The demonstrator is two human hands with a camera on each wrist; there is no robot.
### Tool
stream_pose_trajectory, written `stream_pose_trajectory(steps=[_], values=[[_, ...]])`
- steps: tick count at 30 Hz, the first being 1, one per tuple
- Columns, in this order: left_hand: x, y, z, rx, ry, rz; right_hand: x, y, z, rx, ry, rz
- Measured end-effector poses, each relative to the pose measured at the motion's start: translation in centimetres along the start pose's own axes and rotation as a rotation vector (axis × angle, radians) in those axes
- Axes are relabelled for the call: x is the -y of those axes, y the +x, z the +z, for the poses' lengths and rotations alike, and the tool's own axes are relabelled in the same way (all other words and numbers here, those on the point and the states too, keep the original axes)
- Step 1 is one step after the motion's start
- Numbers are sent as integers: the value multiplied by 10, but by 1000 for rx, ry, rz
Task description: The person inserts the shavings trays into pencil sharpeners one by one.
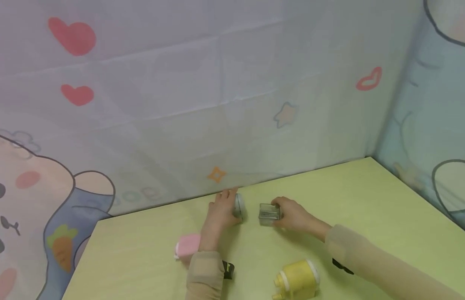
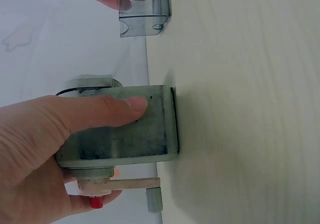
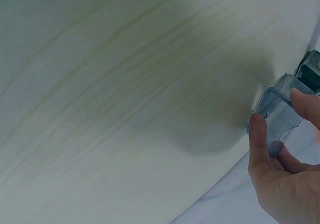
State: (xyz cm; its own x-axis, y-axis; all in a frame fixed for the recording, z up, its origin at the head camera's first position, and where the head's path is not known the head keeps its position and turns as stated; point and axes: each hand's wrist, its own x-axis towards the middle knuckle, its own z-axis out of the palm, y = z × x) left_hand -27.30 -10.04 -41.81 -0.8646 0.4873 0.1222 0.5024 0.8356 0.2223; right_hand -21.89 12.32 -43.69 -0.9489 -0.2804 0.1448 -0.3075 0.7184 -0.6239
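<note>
My left hand (image 1: 222,210) grips a pale grey-green crank pencil sharpener (image 2: 120,129) near the back of the table. In the left wrist view the thumb lies along one side of its body, and the crank handle (image 2: 131,184) with a red button sticks out on the opposite side from my right hand. To the right, my right hand (image 1: 294,214) pinches a clear plastic shavings drawer (image 1: 269,213) between thumb and fingers. The right wrist view shows the see-through drawer (image 3: 280,109) tilted in the fingertips, the sharpener partly visible just behind it. A gap separates the two pieces in the head view.
A pink sharpener (image 1: 188,246) sits beside the left forearm, which partly covers it. Nearer the front, a yellow sharpener (image 1: 297,278) rests between the arms. A printed cloth backdrop (image 1: 217,104) rises along the back edge of the pale table (image 1: 142,250).
</note>
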Motion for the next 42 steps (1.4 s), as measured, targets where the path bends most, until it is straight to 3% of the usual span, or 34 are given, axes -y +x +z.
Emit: stream_pose_trajectory(steps=[15, 29, 42], values=[[-7, 4, 3, -24, 21, 65, -1, -5, -4, -16, -8, -24], [-23, -7, 5, -56, 64, 149, -3, -8, -5, 2, -5, -54], [-32, -9, 6, -80, 88, 178, -5, -9, -4, 28, -4, -75]])
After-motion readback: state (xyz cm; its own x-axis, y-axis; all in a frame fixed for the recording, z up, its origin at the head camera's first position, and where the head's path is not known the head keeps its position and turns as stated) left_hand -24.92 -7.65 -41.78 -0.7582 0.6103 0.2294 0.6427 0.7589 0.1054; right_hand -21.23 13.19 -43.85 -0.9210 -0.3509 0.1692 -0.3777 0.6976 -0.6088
